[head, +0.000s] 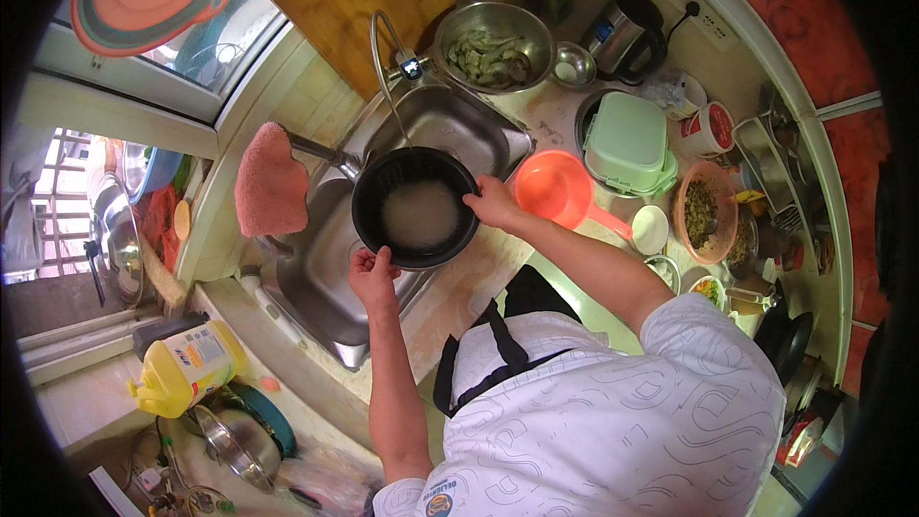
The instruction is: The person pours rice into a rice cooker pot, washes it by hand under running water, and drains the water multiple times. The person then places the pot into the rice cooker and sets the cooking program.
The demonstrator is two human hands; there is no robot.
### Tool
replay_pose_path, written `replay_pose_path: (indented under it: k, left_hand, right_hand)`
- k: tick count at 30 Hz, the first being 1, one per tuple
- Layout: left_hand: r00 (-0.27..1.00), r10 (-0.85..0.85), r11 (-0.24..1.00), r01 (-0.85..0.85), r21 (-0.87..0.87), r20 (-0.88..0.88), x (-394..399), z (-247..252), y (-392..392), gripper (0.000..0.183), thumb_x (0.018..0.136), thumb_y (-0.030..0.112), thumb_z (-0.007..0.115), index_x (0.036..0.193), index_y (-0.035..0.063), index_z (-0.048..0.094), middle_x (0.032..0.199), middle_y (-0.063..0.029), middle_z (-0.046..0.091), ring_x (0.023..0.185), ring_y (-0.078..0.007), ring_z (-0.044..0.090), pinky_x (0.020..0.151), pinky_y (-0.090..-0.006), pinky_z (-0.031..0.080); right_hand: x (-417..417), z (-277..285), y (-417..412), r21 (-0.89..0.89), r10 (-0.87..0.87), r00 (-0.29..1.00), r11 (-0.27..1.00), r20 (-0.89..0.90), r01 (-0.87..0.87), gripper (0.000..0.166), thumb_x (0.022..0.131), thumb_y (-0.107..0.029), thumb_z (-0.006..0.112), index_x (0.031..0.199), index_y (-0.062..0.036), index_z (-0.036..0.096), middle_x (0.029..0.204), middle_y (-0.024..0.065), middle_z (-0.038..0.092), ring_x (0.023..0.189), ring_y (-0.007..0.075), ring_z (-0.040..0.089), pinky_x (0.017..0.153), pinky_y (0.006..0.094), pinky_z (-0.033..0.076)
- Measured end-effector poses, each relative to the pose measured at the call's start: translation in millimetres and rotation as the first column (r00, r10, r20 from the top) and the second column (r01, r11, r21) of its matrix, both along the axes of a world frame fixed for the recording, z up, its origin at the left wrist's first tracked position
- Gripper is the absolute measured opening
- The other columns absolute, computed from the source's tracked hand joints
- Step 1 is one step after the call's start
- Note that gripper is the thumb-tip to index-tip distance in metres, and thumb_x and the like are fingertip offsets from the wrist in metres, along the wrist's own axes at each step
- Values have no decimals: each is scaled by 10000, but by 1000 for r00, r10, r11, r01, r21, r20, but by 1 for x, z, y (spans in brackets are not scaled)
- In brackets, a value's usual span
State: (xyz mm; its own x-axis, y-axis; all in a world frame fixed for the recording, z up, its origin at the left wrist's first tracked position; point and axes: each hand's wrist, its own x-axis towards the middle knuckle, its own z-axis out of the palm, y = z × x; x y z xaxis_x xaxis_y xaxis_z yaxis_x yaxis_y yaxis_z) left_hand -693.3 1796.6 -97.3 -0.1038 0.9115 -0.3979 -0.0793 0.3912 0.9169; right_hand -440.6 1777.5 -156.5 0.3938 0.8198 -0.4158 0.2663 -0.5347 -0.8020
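A black inner pot of a rice cooker [367,219] is held over the double stainless-steel sink [316,280]. Cloudy whitish water [420,214] lies in it, with what looks like rice at the bottom. My left hand [373,276] grips the near-left rim, thumb on top. On the right side, my right hand [494,201] pinches the rim. A thin curved metal spout [383,86] comes down beside the pot's far edge; whether water runs from it I cannot tell. Left of the pot, a pink cloth [271,179] hangs by the main faucet [323,151].
An orange plastic dipper [554,187] stands right of the sink, near a light-green lidded box [628,133]. Behind are a steel bowl of shrimp [495,54], an electric kettle [624,36] and a wooden cutting board [352,0]. A yellow jug [190,366] lies at the left.
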Motion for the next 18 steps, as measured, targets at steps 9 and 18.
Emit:
replay_pose_path:
  k: [9,18]
  left_hand:
    - [1000,24,998,-25,-56,-11,-2,17,-7,168,821,61,683,840,60,517,638,-6,554,486,-83,521,434,-220,440]
    - [999,-19,998,22,-59,50,-6,14,13,171,824,50,679,830,68,509,642,6,546,480,-84,522,440,-221,458]
  right_hand:
    - [-1,35,-5,-86,2,979,996,-205,-20,230,816,-172,624,912,25,554,691,95,563,557,181,559,472,329,431]
    - [-1,26,7,-31,-42,971,999,-234,35,236,805,-186,621,895,18,541,709,137,597,571,227,601,513,372,466]
